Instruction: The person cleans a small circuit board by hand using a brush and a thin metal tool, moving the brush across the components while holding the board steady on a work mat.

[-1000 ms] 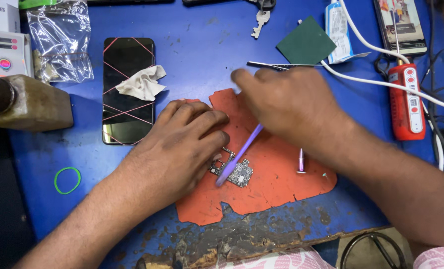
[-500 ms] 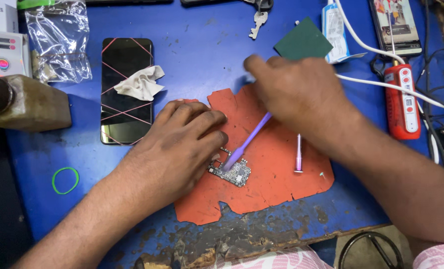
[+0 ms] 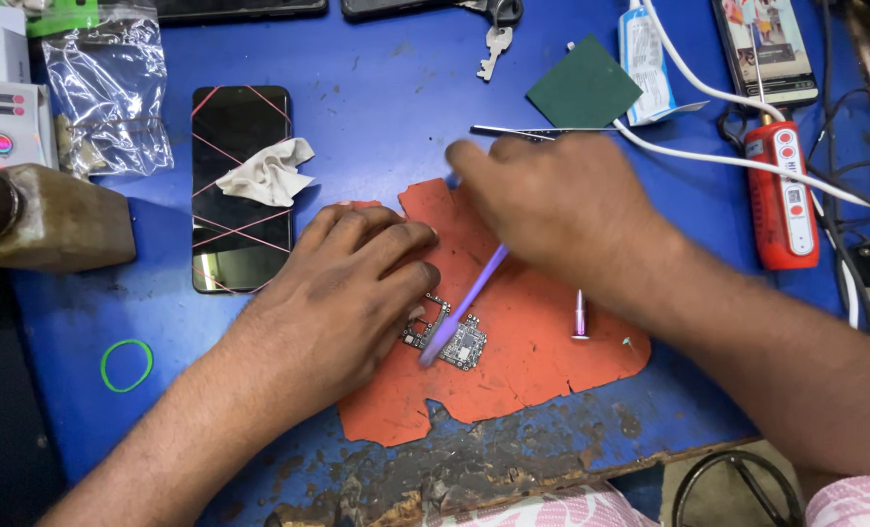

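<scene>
Small circuit board (image 3: pixel 449 337), lower centre of frame, on orange mat (image 3: pixel 523 390): pinned under fingertips of left hand (image 3: pixel 352 293), held flat and pressing. Purple brush (image 3: pixel 464 304): head on board, handle gripped by closed right hand (image 3: pixel 552 200) just above. Cracked phone (image 3: pixel 242 190), upper left.

arms: 2, bare to elbow | sleeves: none | lap: pink-and-white patterned cloth (image 3: pixel 552 509)

A purple plastic brush (image 3: pixel 464 304) lies over an orange rubber mat (image 3: pixel 542 376) on the blue tabletop (image 3: pixel 376 117); near its left edge lies a green rubber band (image 3: pixel 126 365).
</scene>
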